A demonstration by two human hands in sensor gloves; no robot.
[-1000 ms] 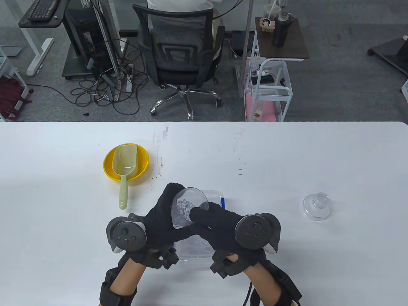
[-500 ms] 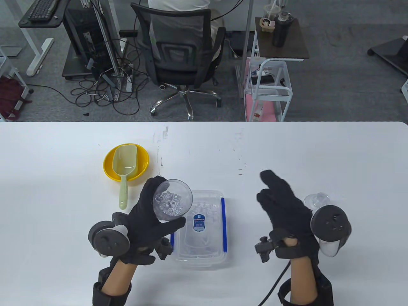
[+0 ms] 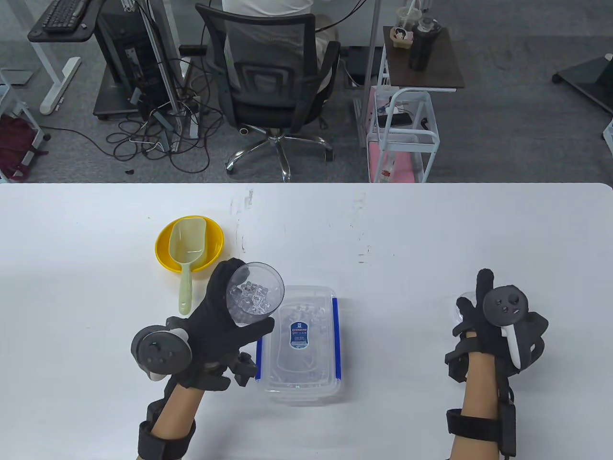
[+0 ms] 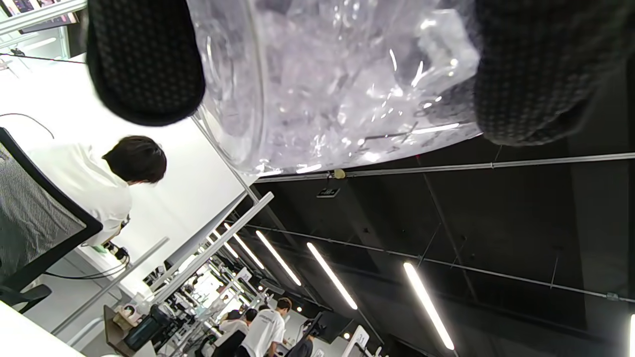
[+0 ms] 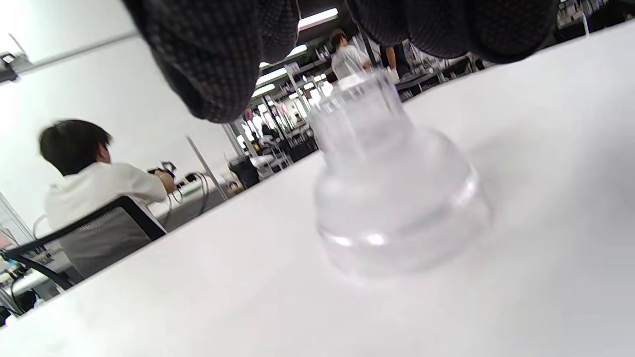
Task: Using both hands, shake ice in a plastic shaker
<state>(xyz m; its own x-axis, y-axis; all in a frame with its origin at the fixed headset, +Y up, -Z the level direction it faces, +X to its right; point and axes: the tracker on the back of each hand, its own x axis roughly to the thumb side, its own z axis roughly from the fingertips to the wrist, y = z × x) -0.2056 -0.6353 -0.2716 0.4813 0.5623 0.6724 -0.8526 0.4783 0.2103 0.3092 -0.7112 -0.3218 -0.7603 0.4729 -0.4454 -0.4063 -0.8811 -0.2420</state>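
- The left hand [image 3: 218,316] grips the open cup [image 3: 254,294] of ice above the desk [image 3: 431,230], upright so nothing spills
- The right hand [image 3: 488,316] hovers over the lid [image 5: 397,198], fingers [image 5: 208,59] spread; seemingly about to grasp it

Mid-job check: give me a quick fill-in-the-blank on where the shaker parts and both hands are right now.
1. The left hand holds the shaker cup, which contains ____.
2. The right hand is above the clear shaker ____ on the table.
3. The green scoop lies in the ____ bowl.
4. The ice storage box lies ____ the two hands.

Missing words: ice; lid; yellow; between
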